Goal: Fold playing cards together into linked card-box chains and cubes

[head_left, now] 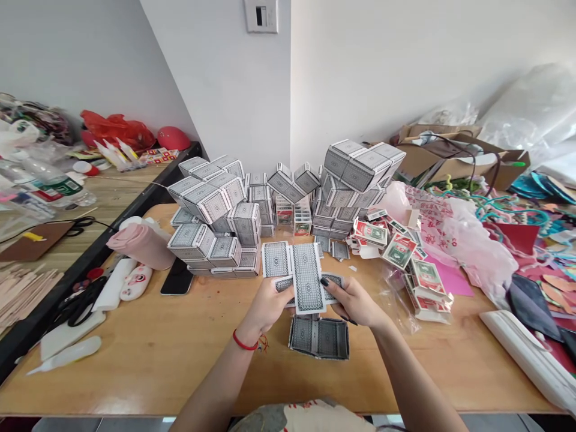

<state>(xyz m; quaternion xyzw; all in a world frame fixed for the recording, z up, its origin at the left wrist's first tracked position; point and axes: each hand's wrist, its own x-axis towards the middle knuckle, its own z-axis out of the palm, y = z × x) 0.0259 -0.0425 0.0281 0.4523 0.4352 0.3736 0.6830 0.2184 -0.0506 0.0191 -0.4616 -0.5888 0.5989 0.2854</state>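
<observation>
Several grey-backed playing cards are held up in front of me, overlapping and spread at angles. My left hand, with a red string bracelet at the wrist, pinches them from the left. From the right, my right hand, with dark nails, grips their other side. Just below lies an open box made of cards, its hollow facing up. Beyond the hands, blocks built from the same cards are stacked at the left and at the right.
Opened card packs lie in a pile right of the stacks, beside a plastic bag. A phone, a rolled pink cloth and a glue bottle lie on the left. A white long device sits at the right edge.
</observation>
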